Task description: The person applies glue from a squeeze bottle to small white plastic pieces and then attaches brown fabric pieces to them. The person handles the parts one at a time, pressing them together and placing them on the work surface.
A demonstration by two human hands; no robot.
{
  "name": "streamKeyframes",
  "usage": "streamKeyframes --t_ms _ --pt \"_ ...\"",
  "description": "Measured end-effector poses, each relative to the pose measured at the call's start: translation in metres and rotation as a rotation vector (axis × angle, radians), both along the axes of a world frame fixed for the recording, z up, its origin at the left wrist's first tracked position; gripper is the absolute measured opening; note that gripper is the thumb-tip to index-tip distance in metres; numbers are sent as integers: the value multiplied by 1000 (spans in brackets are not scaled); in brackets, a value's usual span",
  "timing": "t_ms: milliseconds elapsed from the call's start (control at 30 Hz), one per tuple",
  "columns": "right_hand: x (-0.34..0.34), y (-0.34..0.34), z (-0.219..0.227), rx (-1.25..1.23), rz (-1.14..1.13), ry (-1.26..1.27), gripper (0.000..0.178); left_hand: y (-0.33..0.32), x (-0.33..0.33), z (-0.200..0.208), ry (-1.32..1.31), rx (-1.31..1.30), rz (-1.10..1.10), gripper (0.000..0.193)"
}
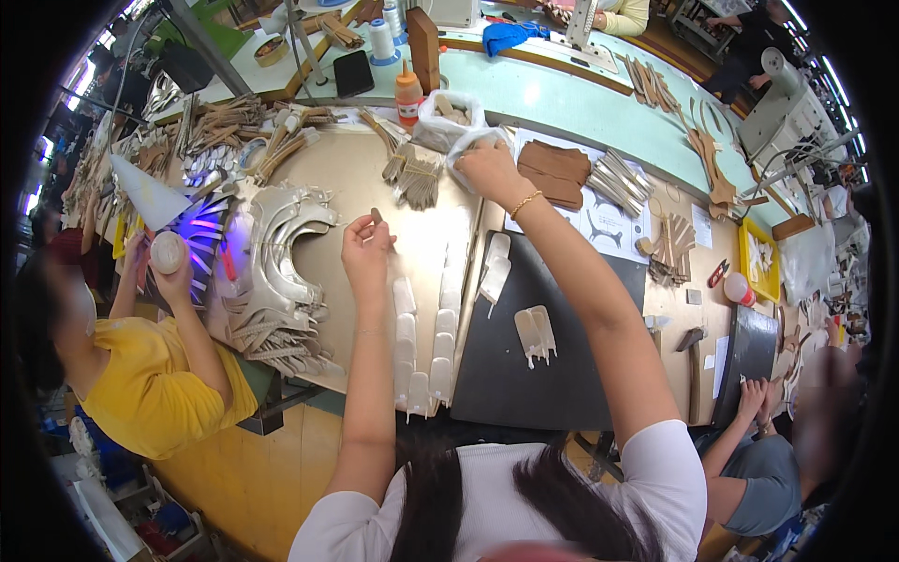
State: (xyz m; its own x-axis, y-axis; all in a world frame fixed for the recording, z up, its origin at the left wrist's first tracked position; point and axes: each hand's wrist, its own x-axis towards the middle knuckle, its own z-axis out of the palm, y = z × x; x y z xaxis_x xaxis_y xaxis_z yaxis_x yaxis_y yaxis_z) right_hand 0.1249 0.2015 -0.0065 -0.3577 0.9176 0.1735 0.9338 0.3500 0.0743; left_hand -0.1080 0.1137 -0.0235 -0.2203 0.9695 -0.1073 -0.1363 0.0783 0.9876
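Observation:
My left hand [367, 248] is raised over the tan work board, its fingers closed on a small brown piece [376, 214]. My right hand [491, 170] reaches into the mouth of a white plastic bag [461, 150], and the bag hides its fingertips. Behind it stands another white bag [429, 129] of small tan pieces. Below my left hand, pale rounded pieces [405, 328] lie overlapping in a column, with a second column [444, 342] to its right. More pale pieces [535, 331] rest on a black mat [581, 375] under my right forearm.
Silvery curved pieces [276, 239] are heaped at left, beside a co-worker in a yellow shirt [159, 384]. An orange-capped bottle [408, 94] stands behind the bags. Brown leather sheets [552, 173] and silver strips [618, 181] lie right of my right hand. Another co-worker [768, 459] sits at right.

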Motion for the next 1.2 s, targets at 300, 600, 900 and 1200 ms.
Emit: streamKeyframes --t_ms 300,600,900,1200 --pt "10 15 -9 -73 -83 100 12 -4 -8 10 -778 -241 -207 30" --pt "33 6 25 -269 -117 748 18 -38 4 33 -787 -296 -349 39" --pt "26 -73 55 -534 -53 1703 21 -75 23 58 -633 -203 -417 34" --pt "16 -235 76 -610 -233 1868 21 -118 53 76 -401 -127 -574 26"
